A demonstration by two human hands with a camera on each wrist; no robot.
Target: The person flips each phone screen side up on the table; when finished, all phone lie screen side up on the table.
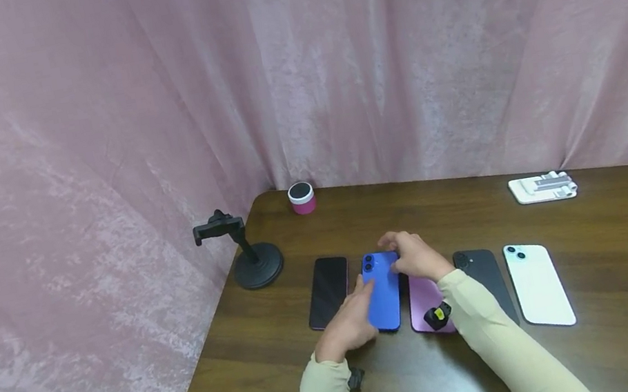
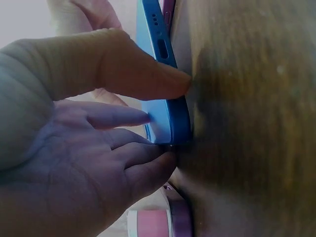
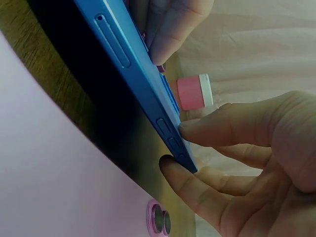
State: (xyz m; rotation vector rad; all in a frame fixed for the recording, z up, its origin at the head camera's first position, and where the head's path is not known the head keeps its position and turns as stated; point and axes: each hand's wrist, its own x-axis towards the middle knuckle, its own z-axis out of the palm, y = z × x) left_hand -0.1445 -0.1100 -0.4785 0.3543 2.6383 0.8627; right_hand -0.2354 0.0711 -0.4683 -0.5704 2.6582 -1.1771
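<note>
A blue phone [image 1: 385, 299] lies back-up between both hands, its camera lenses at the far end. My left hand [image 1: 346, 323] holds it by the near left corner; in the left wrist view the thumb [image 2: 143, 79] crosses the port end and the fingertips meet the side. At the far right corner my right hand [image 1: 421, 258] pinches it, thumb on the back and a finger under the edge, in the right wrist view. A dark shadow lies under the blue phone there. Left of it rests a screen-up phone [image 1: 328, 289]; a pink phone [image 1: 423, 296] lies partly under my right forearm.
Further right are a black phone [image 1: 485, 274] and a white phone [image 1: 539, 286], both back-up. A black phone stand [image 1: 258, 265] is at the left edge, a pink-and-white round jar [image 1: 302, 199] at the back, and a white folded stand [image 1: 542, 188] at the back right.
</note>
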